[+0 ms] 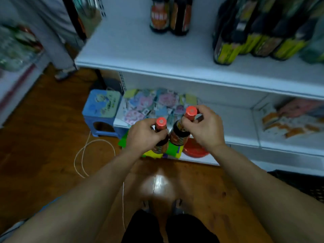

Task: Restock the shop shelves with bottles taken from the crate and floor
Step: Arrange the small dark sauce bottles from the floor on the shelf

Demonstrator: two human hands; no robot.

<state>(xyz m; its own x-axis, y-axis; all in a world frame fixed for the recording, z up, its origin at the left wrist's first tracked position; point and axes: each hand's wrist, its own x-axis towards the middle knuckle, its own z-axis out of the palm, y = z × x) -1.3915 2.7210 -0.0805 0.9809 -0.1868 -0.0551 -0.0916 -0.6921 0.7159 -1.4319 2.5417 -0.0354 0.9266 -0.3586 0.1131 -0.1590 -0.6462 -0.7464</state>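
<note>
I hold two dark sauce bottles with orange-red caps side by side in front of the white shelving. My left hand [143,135] grips the neck of the left bottle [161,124]. My right hand [205,128] pinches the neck of the right bottle [180,133], which rides a little higher. The two bottles touch or nearly touch at the shoulders. Above them, the white upper shelf [140,50] carries two similar dark bottles with orange labels [171,16] at its back.
Dark bottles with yellow-green labels [245,37] crowd the upper shelf's right. The lower shelf holds patterned packets [150,104] and orange-white packs [289,120]. A blue stool [101,109], white cord [87,155], red lid [194,149] and black crate [301,183] sit on or near the wooden floor. A person's leg [57,41] stands at far left.
</note>
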